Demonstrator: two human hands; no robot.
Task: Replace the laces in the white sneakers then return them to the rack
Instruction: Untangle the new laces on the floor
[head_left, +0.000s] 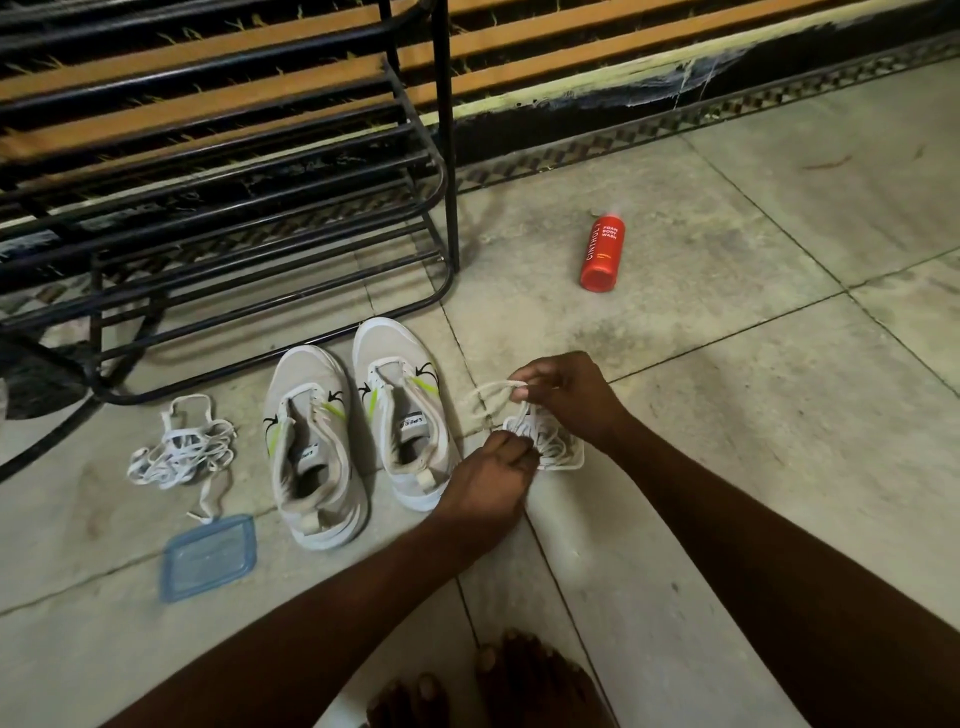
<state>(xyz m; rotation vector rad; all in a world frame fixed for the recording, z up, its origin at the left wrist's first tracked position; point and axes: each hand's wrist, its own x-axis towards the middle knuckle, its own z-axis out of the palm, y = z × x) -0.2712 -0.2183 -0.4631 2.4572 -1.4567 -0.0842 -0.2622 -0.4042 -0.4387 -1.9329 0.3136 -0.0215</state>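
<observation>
While the white sneakers (311, 415) stand side by side on the floor (727, 415), toes toward the black rack (234, 218), both hands work just to the right of them on a bundle of laces (558, 449). The bundle is cream-white and lies low over the floor, between the two hands. The right hand (569, 397) is on the far side of it; its fingers (522, 391) are together and pinch one loop of lace, which runs out to the left from the fingertips. The left hand (491, 480) is on the near side, close beside the heel of the right sneaker; its fingers (519, 451) are curled and clamped on the near edge of the bundle. Whether the bundle touches the floor I cannot tell.

Left of the sneakers, a heap of flat white laces (182, 449) lies loose on the floor, and a blue lid (210, 558) lies near it, closer to the person. A red bottle (601, 254) lies on its side well apart, to the right of the rack. At the bottom edge are the person's bare feet (519, 686).
</observation>
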